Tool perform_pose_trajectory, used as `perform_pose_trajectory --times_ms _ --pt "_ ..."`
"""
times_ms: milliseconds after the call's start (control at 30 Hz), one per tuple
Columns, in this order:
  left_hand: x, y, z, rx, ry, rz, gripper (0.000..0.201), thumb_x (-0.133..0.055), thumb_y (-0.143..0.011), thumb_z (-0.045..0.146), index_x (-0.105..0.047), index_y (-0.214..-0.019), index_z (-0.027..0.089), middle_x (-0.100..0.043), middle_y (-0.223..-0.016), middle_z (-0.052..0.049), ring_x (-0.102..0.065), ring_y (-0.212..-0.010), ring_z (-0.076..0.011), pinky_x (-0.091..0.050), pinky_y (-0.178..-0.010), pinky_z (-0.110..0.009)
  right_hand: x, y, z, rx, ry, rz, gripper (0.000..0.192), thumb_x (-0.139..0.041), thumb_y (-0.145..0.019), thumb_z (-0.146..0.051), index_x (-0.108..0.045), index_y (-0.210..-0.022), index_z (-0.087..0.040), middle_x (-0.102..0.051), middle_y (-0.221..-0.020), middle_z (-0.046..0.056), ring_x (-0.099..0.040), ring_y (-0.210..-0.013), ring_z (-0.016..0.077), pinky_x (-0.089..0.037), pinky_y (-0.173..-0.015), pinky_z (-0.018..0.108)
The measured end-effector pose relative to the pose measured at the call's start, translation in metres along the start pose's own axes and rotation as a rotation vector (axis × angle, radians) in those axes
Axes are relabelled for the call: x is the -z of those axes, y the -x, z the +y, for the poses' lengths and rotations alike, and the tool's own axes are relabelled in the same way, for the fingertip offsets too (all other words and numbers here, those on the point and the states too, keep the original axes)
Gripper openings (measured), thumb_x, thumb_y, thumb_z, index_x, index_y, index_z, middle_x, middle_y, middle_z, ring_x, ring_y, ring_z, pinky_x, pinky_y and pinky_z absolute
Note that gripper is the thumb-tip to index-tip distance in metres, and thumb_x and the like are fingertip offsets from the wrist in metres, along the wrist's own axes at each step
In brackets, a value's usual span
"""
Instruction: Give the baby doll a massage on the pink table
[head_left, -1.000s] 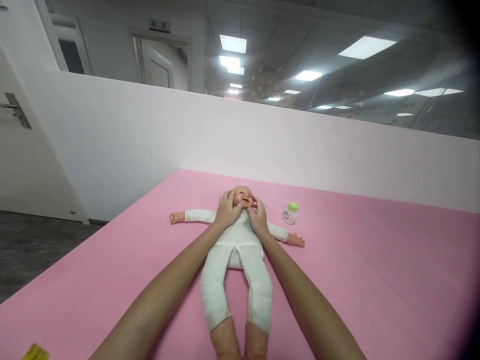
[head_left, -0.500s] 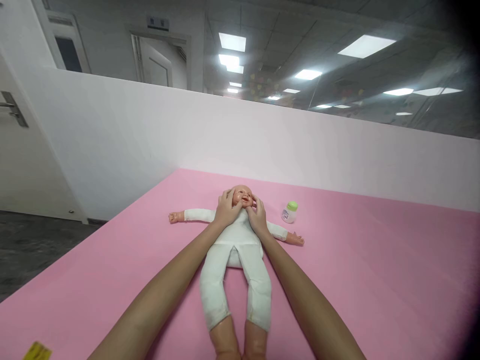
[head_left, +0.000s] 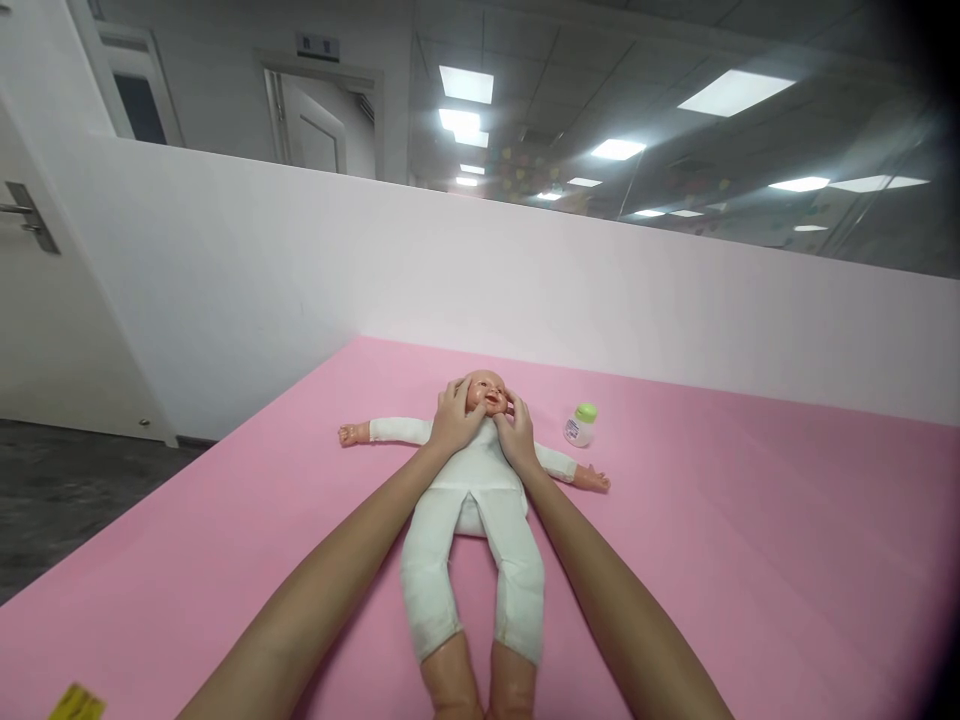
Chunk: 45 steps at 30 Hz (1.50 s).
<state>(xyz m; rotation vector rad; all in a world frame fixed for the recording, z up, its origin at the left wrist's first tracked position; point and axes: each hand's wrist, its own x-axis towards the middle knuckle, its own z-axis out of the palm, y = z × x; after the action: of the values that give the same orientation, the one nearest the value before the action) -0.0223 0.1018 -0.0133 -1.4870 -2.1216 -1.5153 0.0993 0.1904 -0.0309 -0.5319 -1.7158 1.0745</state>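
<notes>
A baby doll [head_left: 480, 465] lies on its back on the pink table top [head_left: 720, 560], its arms spread sideways and its feet toward me. Its body is white cloth; head, hands and lower legs are skin-toned plastic. My left hand [head_left: 454, 418] cups the left side of the doll's head, thumb by the chin. On the opposite side my right hand [head_left: 516, 430] curls round the cheek and jaw. Both hands grip the head between them, and some fingertips are hidden behind it. To the right of the doll's head stands a small clear jar [head_left: 580, 427] with a green lid.
A white wall [head_left: 600, 300] borders the table at the back, with glass above it. At the far left is a door with a metal handle [head_left: 31, 217]. A yellow label [head_left: 77, 703] lies at the table's near left. Dark floor [head_left: 67, 500] shows beyond the left edge.
</notes>
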Motion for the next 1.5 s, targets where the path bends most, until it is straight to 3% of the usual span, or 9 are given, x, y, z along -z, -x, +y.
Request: perform_pose_trajectory --times_ms 133,267,467,633,800,1100,1500 --pt "0.0000 0.0002 -0.0002 0.003 0.002 -0.002 0.059 -0.059 -0.093 0.037 -0.049 -0.150 0.021 -0.050 -0.146 -0.011 -0.045 -0.135 -0.0319 -0.039 -0.117 -0.046 0.0003 -0.0008 0.0011 -0.002 -0.009 0.009 0.049 -0.053 -0.091 -0.040 -0.058 -0.135 -0.021 -0.058 -0.143 0.013 -0.056 -0.129 0.0254 -0.044 -0.112 0.041" --pt "0.0000 0.0005 -0.0010 -0.004 0.005 -0.002 0.062 -0.063 -0.091 0.036 -0.049 -0.150 0.021 -0.050 -0.146 -0.011 -0.045 -0.136 -0.0318 -0.038 -0.118 -0.046 -0.0006 -0.0020 0.0037 -0.015 -0.008 0.009 0.054 -0.057 -0.089 -0.045 -0.057 -0.137 -0.019 -0.057 -0.142 0.015 -0.057 -0.127 0.0265 -0.045 -0.111 0.042" --pt "-0.0005 -0.0001 -0.0032 -0.006 0.020 0.007 0.055 -0.053 -0.099 0.042 -0.050 -0.149 0.020 -0.051 -0.146 -0.011 -0.045 -0.136 -0.0304 -0.036 -0.119 -0.046 -0.0005 -0.0021 0.0044 0.002 -0.010 0.007 0.053 -0.055 -0.091 -0.047 -0.057 -0.136 -0.019 -0.058 -0.142 0.014 -0.056 -0.127 0.0265 -0.044 -0.112 0.043" --pt "0.0007 0.0005 -0.0007 -0.002 0.019 -0.002 0.060 -0.061 -0.093 0.038 -0.050 -0.149 0.021 -0.050 -0.146 -0.011 -0.045 -0.136 -0.0319 -0.037 -0.119 -0.046 0.0003 -0.0012 0.0021 -0.011 -0.016 0.006 0.059 -0.065 -0.084 -0.047 -0.057 -0.137 -0.020 -0.058 -0.142 0.015 -0.058 -0.124 0.0278 -0.047 -0.108 0.043" --pt "0.0008 0.0005 -0.0007 -0.004 0.024 -0.005 0.062 -0.062 -0.091 0.038 -0.049 -0.149 0.021 -0.050 -0.146 -0.011 -0.045 -0.135 -0.0320 -0.038 -0.118 -0.047 0.0000 -0.0021 0.0036 -0.016 -0.018 0.008 0.054 -0.056 -0.089 -0.046 -0.058 -0.136 -0.020 -0.058 -0.141 0.014 -0.058 -0.125 0.0264 -0.045 -0.110 0.043" --pt "0.0004 0.0002 -0.0017 -0.008 0.016 0.000 0.057 -0.060 -0.094 0.038 -0.050 -0.149 0.023 -0.050 -0.145 -0.011 -0.045 -0.136 -0.0308 -0.038 -0.118 -0.045 -0.0005 -0.0020 0.0031 -0.007 -0.018 0.013 0.056 -0.063 -0.085 -0.045 -0.058 -0.135 -0.021 -0.060 -0.140 0.013 -0.059 -0.123 0.0266 -0.046 -0.109 0.043" --pt "0.0010 0.0009 0.0028 0.035 0.006 -0.013 0.067 -0.065 -0.089 0.040 -0.046 -0.150 0.021 -0.049 -0.145 -0.012 -0.044 -0.136 -0.0326 -0.039 -0.117 -0.045 -0.0009 -0.0031 0.0073 -0.017 0.019 0.012 0.055 -0.057 -0.090 -0.048 -0.058 -0.138 -0.020 -0.059 -0.140 0.014 -0.058 -0.125 0.0265 -0.045 -0.110 0.042"
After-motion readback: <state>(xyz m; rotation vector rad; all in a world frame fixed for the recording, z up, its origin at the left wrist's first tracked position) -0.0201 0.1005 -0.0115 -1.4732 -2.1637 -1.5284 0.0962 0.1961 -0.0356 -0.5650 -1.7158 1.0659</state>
